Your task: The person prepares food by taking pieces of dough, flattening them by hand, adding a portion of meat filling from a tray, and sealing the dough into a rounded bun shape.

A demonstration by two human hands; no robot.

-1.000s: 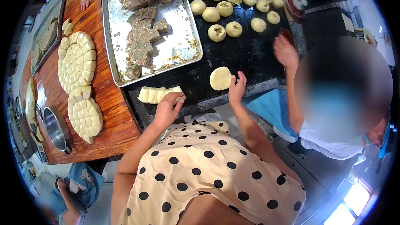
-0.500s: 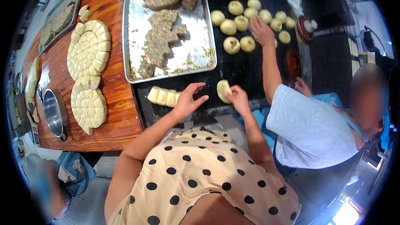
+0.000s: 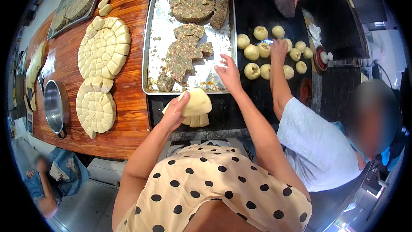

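My left hand point(image 3: 175, 112) grips a flattened dough round point(image 3: 198, 102) by its left edge, thumb on top. Below it, partly covered, several cut dough pieces point(image 3: 198, 121) lie on the dark worktop. My right hand point(image 3: 228, 74) is empty, its fingers apart over the right rim of a metal tray point(image 3: 216, 87). In that tray sits a speckled, greyish-brown filling; one broken-edged mass point(image 3: 182, 56) lies nearest my hands, and a larger slab point(image 3: 193, 7) is farther back.
A co-worker's hand point(image 3: 280, 48) touches round filled dough balls point(image 3: 252, 52) at right. Another person's hands hold a dark flat object point(image 3: 284, 3) at the far side. Left, a wooden table point(image 3: 133, 120) bears cut dough rounds point(image 3: 103, 49), a metal pot point(image 3: 55, 105) and another filling tray point(image 3: 75, 10).
The dough has passed from my right hand to my left and looks wider and flatter. My right hand has moved up to the tray. Across the table, a dark flat object has appeared.
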